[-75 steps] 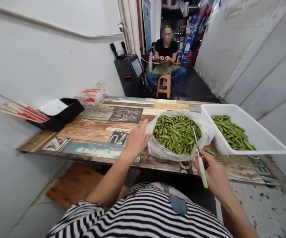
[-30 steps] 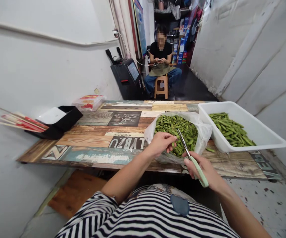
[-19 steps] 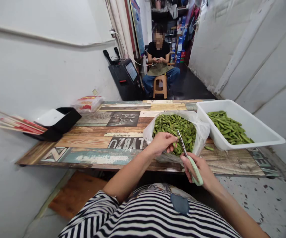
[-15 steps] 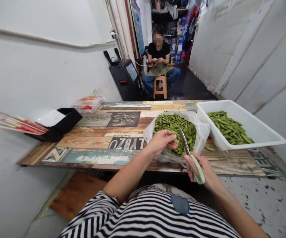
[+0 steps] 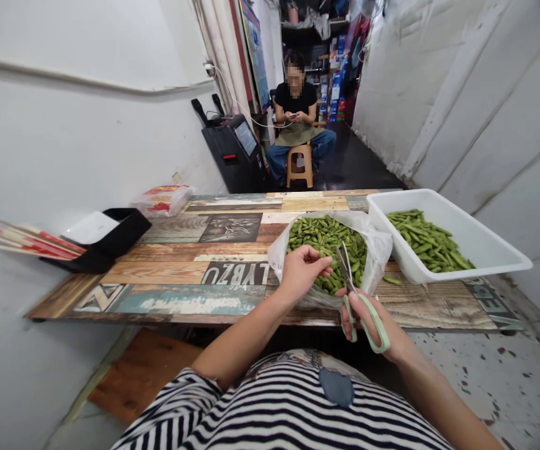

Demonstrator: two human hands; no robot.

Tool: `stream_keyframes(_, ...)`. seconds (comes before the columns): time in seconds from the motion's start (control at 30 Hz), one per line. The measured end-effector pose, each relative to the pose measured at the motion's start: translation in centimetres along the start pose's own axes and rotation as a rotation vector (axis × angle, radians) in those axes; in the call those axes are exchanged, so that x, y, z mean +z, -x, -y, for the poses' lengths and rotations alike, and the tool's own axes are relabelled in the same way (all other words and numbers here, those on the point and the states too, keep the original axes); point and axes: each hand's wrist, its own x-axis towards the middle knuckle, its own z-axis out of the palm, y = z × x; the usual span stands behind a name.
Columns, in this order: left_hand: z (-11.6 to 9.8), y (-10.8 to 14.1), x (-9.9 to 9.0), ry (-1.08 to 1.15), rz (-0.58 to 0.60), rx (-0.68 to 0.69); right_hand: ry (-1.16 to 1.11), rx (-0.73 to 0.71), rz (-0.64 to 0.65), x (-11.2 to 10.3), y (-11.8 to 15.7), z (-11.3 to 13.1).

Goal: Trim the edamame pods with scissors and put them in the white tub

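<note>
My right hand (image 5: 377, 325) grips a pair of scissors (image 5: 362, 307) by the pale green handles. The blades are slightly apart and point away from me over the pods. Close to the blade tips, on their left, my left hand (image 5: 304, 274) is closed in a pinch on what looks like an edamame pod, mostly covered by the fingers. Beneath both hands a clear plastic bag (image 5: 379, 245) lies open, full of green edamame pods (image 5: 329, 234). To its right stands a white plastic tub (image 5: 480, 240) with more edamame pods (image 5: 427, 240) heaped at its left side.
One loose pod (image 5: 392, 280) lies on the patterned wooden table (image 5: 176, 272) beside the tub. At the left are a black holder (image 5: 110, 240) with chopstick packets (image 5: 35, 242) and a plastic package (image 5: 164, 199). Beyond the table a person (image 5: 295, 103) sits near a black speaker (image 5: 232, 153).
The scissor blades have opened a little, and the handles have spread apart in my right hand. My left hand stays close to the blades. The whole view has shifted slightly.
</note>
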Motion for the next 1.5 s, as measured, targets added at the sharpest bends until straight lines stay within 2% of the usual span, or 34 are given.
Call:
stream_keyframes(0.37, -0.1, 0.6, 0.5, 0.009, -0.034, 0.031, 0.06, 0.005, 0.043, -0.3, 0.1, 0.4)
stream_keyframes(0.5, 0.1, 0.6, 0.6, 0.008, -0.012, 0.021, 0.091, 0.001, 0.051, -0.3, 0.0, 0.4)
stream_keyframes(0.7, 0.6, 0.6, 0.6, 0.013, -0.001, 0.008, 0.019, 0.017, 0.0, 0.4, -0.4, -0.7)
stream_keyframes(0.83, -0.4, -0.5, -0.6, -0.004, 0.06, -0.074, -0.095, 0.113, -0.062, 0.3, -0.5, -0.6)
stream_keyframes(0.97, -2.6, -2.3, -2.8, 0.001, 0.027, -0.083, -0.205, 0.101, -0.123, -0.4, -0.1, -0.1)
stream_keyframes(1.0, -3.0, -2.5, -3.3, -0.056, 0.02, -0.084, -0.212, 0.097, -0.133, -0.6, 0.1, 0.0)
stream_keyframes(1.07, -3.6, -2.6, -4.1, -0.308, 0.033, -0.025, -0.207, 0.096, -0.145, -0.8, 0.5, 0.0)
stream_keyframes(1.2, -3.5, -1.5, -4.7, -0.99, 0.239, 0.135, -0.165, 0.116, -0.106, -0.7, 0.8, -0.1)
stream_keyframes(1.27, -3.0, -1.1, -4.5, -1.225, 0.247, 0.144, -0.141, 0.132, -0.071, -0.6, 0.8, -0.2)
stream_keyframes(1.37, -2.5, -1.4, -3.4, -1.418, 0.207, 0.151, -0.131, 0.145, -0.048, -0.4, 0.6, -0.5)
stream_keyframes(1.5, -2.7, -2.5, -1.1, -1.436, 0.316, 0.107, -0.114, 0.117, -0.038, -0.2, 0.4, -1.3)
